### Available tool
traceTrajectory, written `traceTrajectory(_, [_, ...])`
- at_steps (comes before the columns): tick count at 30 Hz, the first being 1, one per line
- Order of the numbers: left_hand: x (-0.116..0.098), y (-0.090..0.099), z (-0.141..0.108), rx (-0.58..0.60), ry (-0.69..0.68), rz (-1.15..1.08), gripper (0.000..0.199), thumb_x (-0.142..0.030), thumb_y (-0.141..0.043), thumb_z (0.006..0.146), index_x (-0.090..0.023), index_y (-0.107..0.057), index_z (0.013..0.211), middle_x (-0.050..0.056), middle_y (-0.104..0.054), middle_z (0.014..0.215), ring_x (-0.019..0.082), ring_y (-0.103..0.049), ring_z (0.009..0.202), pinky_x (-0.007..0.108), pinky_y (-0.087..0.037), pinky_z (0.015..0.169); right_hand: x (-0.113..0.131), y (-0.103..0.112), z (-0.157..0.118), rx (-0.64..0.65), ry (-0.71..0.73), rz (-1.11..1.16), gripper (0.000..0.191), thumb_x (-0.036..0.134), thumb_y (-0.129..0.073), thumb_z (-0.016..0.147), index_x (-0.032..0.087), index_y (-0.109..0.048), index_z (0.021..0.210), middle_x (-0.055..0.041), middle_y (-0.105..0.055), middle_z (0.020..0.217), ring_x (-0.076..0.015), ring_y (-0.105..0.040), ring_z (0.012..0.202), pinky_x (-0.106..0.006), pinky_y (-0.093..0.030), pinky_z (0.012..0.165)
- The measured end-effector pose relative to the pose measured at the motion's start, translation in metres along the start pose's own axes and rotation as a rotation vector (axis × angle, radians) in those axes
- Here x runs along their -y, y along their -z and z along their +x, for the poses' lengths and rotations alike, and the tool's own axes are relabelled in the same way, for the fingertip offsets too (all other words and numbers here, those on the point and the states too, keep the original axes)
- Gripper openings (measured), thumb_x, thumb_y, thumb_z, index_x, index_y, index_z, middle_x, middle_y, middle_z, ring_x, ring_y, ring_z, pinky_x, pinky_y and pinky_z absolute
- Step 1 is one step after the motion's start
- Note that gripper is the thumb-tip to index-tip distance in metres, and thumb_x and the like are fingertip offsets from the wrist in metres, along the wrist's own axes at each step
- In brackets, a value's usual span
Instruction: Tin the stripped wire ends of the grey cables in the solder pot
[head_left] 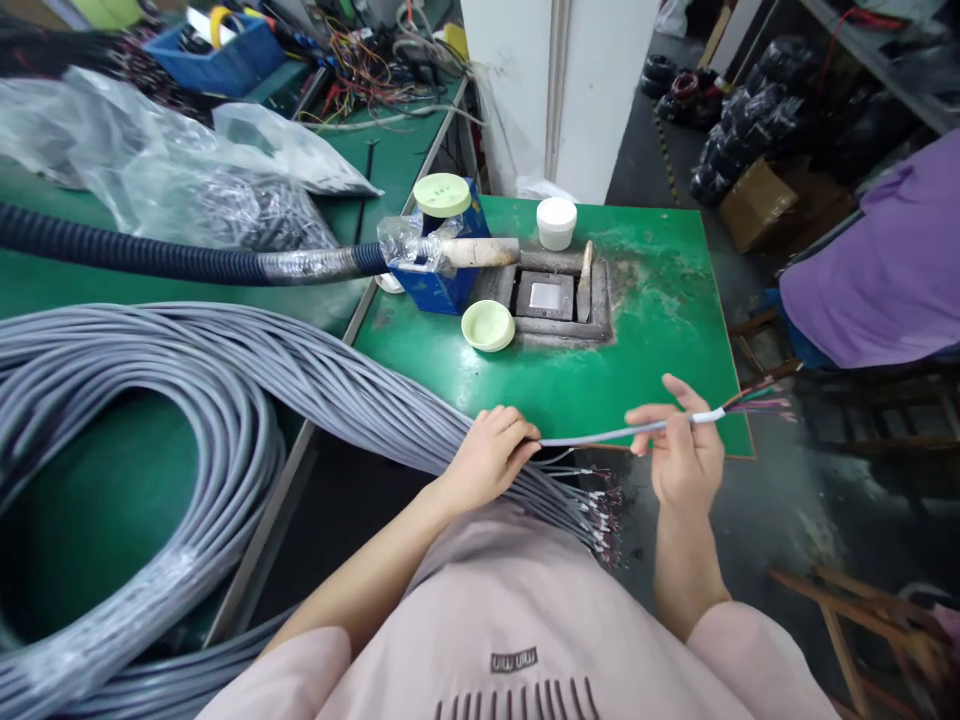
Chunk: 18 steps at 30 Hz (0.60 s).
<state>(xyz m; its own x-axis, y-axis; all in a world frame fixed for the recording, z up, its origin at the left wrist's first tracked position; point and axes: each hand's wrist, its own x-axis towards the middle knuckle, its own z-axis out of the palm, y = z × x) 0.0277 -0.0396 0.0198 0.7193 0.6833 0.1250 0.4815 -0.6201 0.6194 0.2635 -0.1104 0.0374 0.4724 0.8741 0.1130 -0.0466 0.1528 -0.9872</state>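
A single grey cable (592,438) stretches between my two hands above the front edge of the green bench. My left hand (491,450) is closed round it, close to the big bundle of grey cables (390,410). Near the far end, my right hand (686,450) pinches the cable just behind its white sleeve (707,416), with some fingers raised. Thin coloured wires (757,402) fan out beyond that sleeve. Under my left forearm, the other cable ends (600,515) hang over the edge with stripped wires showing.
A solder pot (551,295) is set in the bench, with a scraper (585,285) across its rim. Around it are a pale green dish (488,326), a white tub (556,222) and an extraction hose (315,264). A person in purple (877,260) sits at right.
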Motion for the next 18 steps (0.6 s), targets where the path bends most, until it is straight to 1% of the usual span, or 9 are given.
traceTrajectory(1, [0.000,0.003,-0.006,0.027,-0.004,-0.049,0.020,-0.031,-0.046,0.095,-0.020,-0.063,0.097,0.007,-0.063,0.092,0.020,-0.054,0.087,0.037,-0.038,0.078,0.005,-0.007,-0.004,0.023,0.004,-0.046,0.035,0.035,-0.048,0.095,0.022,-0.055,0.126,0.0014,-0.067,0.066,-0.0097,-0.050,0.044,-0.023,-0.040,0.044])
traceTrajectory(2, [0.000,0.006,-0.010,0.042,-0.007,-0.113,0.020,-0.032,-0.048,0.094,-0.020,-0.064,0.097,0.007,-0.064,0.091,0.020,-0.055,0.088,0.037,-0.039,0.080,0.010,-0.016,-0.008,0.085,-0.014,-0.100,0.034,0.035,-0.048,0.095,0.020,-0.056,0.124,0.0041,-0.060,0.056,-0.0096,-0.047,0.042,-0.022,-0.039,0.044])
traceTrajectory(3, [0.000,0.009,-0.013,0.045,-0.007,-0.195,0.019,-0.033,-0.051,0.093,-0.020,-0.065,0.098,0.007,-0.065,0.092,0.020,-0.056,0.088,0.037,-0.040,0.082,0.012,-0.024,-0.014,0.176,-0.048,-0.150,0.033,0.035,-0.048,0.095,0.019,-0.058,0.122,0.0060,-0.055,0.050,-0.0095,-0.045,0.041,-0.022,-0.038,0.044])
traceTrajectory(6, [-0.003,0.021,-0.017,-0.017,0.042,-0.500,0.019,-0.034,-0.058,0.090,-0.019,-0.067,0.098,0.007,-0.066,0.092,0.019,-0.059,0.089,0.035,-0.044,0.086,0.011,-0.048,-0.028,0.474,-0.169,-0.211,0.029,0.037,-0.047,0.095,0.017,-0.061,0.111,0.0078,-0.049,0.046,-0.0087,-0.043,0.040,-0.021,-0.037,0.045])
traceTrajectory(8, [-0.005,0.025,-0.017,-0.106,0.115,-0.684,0.019,-0.034,-0.061,0.088,-0.018,-0.069,0.095,0.006,-0.067,0.090,0.017,-0.060,0.086,0.033,-0.046,0.084,0.007,-0.059,-0.035,0.603,-0.228,-0.188,0.028,0.038,-0.045,0.096,0.017,-0.061,0.103,0.0085,-0.047,0.045,-0.0080,-0.040,0.039,-0.021,-0.034,0.044])
traceTrajectory(10, [-0.006,0.028,-0.016,-0.188,0.191,-0.843,0.019,-0.034,-0.065,0.085,-0.017,-0.070,0.091,0.004,-0.066,0.085,0.016,-0.060,0.081,0.030,-0.046,0.081,0.005,-0.066,-0.039,0.677,-0.260,-0.181,0.027,0.039,-0.044,0.095,0.017,-0.059,0.097,0.0086,-0.047,0.045,-0.0077,-0.039,0.039,-0.020,-0.034,0.044])
traceTrajectory(12, [-0.006,0.028,-0.014,-0.233,0.248,-1.006,0.019,-0.034,-0.069,0.081,-0.016,-0.071,0.087,0.003,-0.066,0.082,0.014,-0.060,0.078,0.028,-0.047,0.077,0.006,-0.071,-0.041,0.715,-0.270,-0.221,0.025,0.038,-0.044,0.095,0.018,-0.058,0.094,0.0083,-0.048,0.046,-0.0078,-0.040,0.040,-0.020,-0.034,0.046])
traceTrajectory(15, [-0.003,0.027,-0.014,-0.256,0.306,-1.237,0.017,-0.032,-0.073,0.077,-0.017,-0.071,0.084,0.003,-0.068,0.083,0.012,-0.060,0.076,0.025,-0.047,0.073,0.012,-0.077,-0.042,0.731,-0.256,-0.329,0.022,0.036,-0.044,0.096,0.019,-0.059,0.094,0.0081,-0.048,0.048,-0.0082,-0.042,0.041,-0.020,-0.035,0.047])
traceTrajectory(18, [0.001,0.026,-0.015,-0.268,0.316,-1.366,0.014,-0.029,-0.074,0.076,-0.017,-0.072,0.084,0.002,-0.070,0.082,0.010,-0.060,0.072,0.023,-0.048,0.072,0.018,-0.083,-0.043,0.760,-0.204,-0.432,0.021,0.033,-0.044,0.096,0.019,-0.059,0.092,0.0075,-0.050,0.049,-0.0087,-0.045,0.043,-0.021,-0.036,0.049])
